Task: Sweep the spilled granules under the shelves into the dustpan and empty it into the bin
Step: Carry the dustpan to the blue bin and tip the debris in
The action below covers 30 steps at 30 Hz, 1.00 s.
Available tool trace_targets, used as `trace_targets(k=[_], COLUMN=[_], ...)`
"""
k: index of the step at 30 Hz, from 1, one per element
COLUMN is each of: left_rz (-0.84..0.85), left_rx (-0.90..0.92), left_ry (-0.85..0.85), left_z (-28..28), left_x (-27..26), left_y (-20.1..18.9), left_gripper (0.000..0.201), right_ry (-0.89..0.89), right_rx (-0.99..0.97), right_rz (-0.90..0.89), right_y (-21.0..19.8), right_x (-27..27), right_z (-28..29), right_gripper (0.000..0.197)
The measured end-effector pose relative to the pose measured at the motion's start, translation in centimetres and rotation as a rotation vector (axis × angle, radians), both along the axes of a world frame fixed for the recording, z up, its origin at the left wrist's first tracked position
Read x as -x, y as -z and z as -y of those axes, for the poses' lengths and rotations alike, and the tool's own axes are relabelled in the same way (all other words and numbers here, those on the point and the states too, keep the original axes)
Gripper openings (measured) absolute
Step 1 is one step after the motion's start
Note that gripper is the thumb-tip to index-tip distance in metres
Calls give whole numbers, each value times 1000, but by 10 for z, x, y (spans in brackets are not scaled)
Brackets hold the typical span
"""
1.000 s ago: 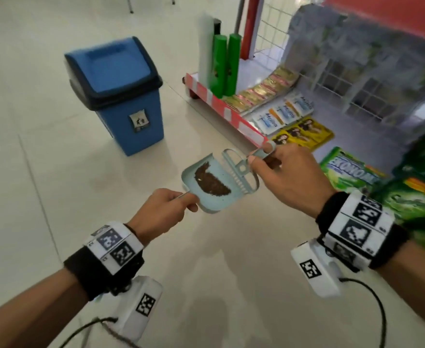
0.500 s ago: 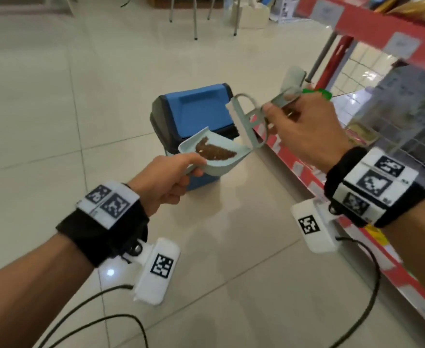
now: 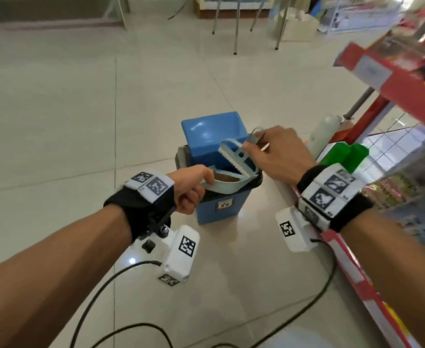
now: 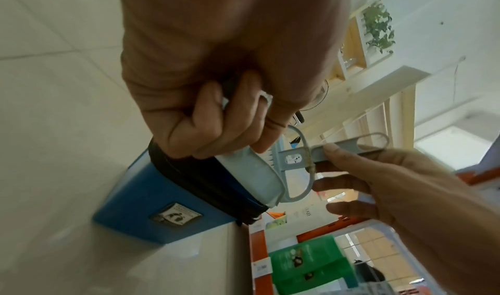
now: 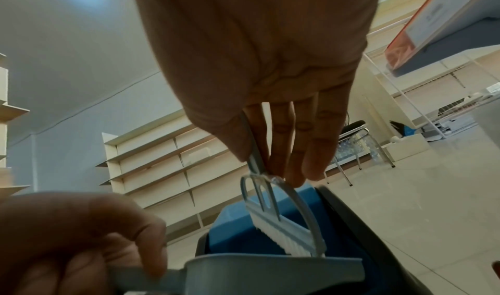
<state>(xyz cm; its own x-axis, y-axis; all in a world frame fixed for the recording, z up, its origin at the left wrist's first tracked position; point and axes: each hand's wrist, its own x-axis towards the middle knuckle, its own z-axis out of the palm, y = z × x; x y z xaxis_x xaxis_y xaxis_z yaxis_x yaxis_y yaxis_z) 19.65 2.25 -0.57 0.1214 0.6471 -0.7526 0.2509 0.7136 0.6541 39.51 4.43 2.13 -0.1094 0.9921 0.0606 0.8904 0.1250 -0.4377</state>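
My left hand (image 3: 190,188) grips dustpan (image 3: 227,185) of granules (image 3: 227,177) over bin (image 3: 219,197); right hand (image 3: 279,154) fingers pinch brush (image 3: 234,156) handle.

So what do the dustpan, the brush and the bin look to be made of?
Dustpan: pale blue moulded plastic, smooth matte, thin rim. Brush: the same plastic by its look, white bristles probably synthetic. Bin: glossy blue plastic, highlights on the lid, black rim, perhaps a liner.
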Motion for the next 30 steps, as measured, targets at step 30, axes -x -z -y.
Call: trace_targets(k=[30], left_rz=[-591], left_rx=[-846], left_ry=[-113], left_z=[-33], left_x=[-27], left_y=[0], left_gripper=[38], right_ry=[-78], right_rx=[-77], right_rz=[-94], right_y=[5], right_x=[-19], right_z=[-11], right_gripper=[29])
